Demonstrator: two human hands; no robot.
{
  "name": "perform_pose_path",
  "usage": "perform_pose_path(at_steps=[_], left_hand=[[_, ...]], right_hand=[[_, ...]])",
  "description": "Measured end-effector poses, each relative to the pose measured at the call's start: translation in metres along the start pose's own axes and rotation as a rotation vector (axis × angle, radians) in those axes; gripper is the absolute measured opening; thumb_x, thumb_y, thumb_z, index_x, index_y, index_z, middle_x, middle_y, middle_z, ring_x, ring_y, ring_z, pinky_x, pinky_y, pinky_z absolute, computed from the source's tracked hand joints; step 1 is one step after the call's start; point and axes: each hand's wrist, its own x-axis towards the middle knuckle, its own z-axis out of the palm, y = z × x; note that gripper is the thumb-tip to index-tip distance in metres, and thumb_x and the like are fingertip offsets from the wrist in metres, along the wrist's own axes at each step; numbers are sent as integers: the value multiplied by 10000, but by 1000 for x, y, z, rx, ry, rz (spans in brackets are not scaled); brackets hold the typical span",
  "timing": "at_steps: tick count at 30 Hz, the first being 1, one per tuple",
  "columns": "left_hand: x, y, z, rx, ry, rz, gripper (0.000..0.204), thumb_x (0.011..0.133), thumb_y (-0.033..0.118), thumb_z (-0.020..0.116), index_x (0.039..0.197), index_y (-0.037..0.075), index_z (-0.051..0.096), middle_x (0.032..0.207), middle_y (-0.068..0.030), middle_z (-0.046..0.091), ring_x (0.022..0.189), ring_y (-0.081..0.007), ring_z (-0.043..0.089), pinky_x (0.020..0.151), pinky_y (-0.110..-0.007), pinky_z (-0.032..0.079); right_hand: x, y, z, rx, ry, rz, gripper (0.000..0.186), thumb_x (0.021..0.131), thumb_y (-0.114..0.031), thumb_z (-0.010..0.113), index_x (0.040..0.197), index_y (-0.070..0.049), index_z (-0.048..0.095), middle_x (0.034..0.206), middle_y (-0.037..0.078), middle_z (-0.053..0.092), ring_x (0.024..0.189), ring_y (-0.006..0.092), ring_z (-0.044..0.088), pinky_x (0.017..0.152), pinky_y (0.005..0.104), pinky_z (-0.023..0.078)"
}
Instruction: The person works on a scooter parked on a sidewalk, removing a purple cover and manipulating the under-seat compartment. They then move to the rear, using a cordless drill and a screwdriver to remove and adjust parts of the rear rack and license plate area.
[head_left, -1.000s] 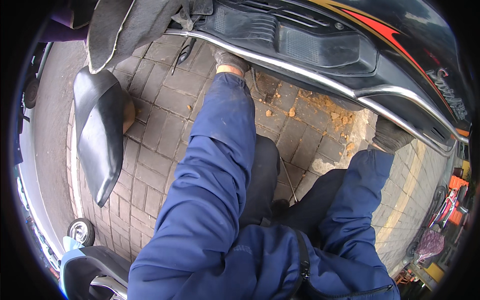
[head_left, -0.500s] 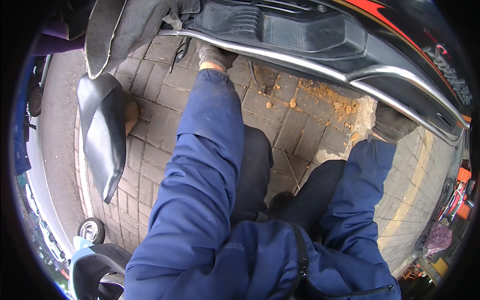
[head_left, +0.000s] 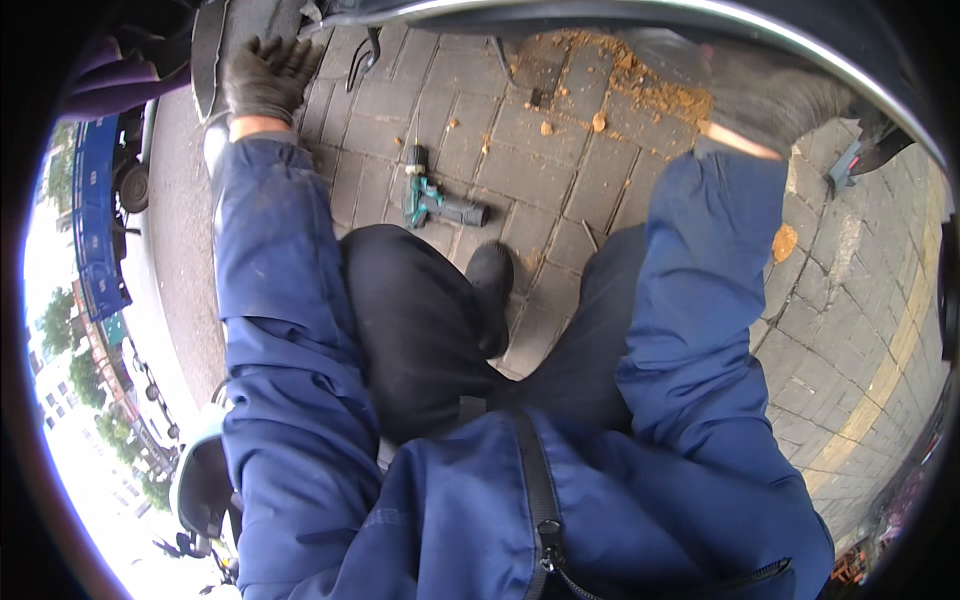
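My left hand [head_left: 268, 80], in a dark work glove, is raised with its fingers spread and holds nothing I can see. It overlaps the edge of a dark grey flap [head_left: 208, 60] at the upper left. My right hand [head_left: 775, 100], also gloved, is beneath the curved chrome rail [head_left: 760, 20] of a motor scooter. Motion blurs its fingers, so its grip cannot be made out. Beside it is a smoky, rounded piece [head_left: 670, 52], partly hidden. A green and black cordless drill [head_left: 428, 198] lies on the paving between my arms.
Brown dirt crumbs [head_left: 640, 92] are scattered on the paving under the scooter. A grey-and-red object [head_left: 845, 168] is right of my right hand. My shoe [head_left: 490, 290] stands below the drill. A purple sleeve [head_left: 130, 75] and a blue truck [head_left: 97, 220] show at left.
My left hand has come away from under the scooter's rail and moved left, its fingers now spread. My right hand has shifted upward. The view has tilted, bringing the drill into sight.
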Motion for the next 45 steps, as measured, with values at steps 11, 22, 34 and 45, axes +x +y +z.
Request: perform_pose_path(at_steps=[11, 22, 34, 45], left_hand=[[-12, -23, 43, -44, -91, 39, 343, 978, 328, 418, 1073, 6, 491, 982, -199, 586, 918, -344, 606, 860, -556, 519], [34, -99, 55, -444, 206, -322, 416, 918, 501, 424, 1088, 158, 589, 999, -31, 632, 877, -227, 601, 814, -471, 511], [109, -95, 43, -586, 82, -302, 579, 927, 525, 333, 1323, 142, 511, 1322, -60, 543, 1186, -259, 530, 977, -500, 421], [121, -134, 58, -762, -231, -355, 621, 971, 537, 254, 1428, 146, 410, 1476, -32, 424, 1299, -243, 433, 1087, -393, 339]], right_hand=[[6, 11, 8, -357, 461, -237, 571, 853, -509, 607, 1261, -110, 577, 1262, 92, 589, 1135, 278, 552, 1033, 456, 407], [-1, 4, 26, -394, 490, -135, 700, 887, -535, 541, 1368, -36, 444, 1387, 197, 456, 1280, 367, 434, 1093, 560, 307], [1, 35, 35, -650, 602, -348, 525, 903, -508, 559, 1176, -65, 628, 1161, 148, 639, 1030, 319, 638, 885, 498, 561], [-6, 27, -18, -1022, 464, -270, 518, 909, -525, 516, 1160, -86, 630, 1166, 120, 646, 1056, 297, 611, 936, 515, 491]])
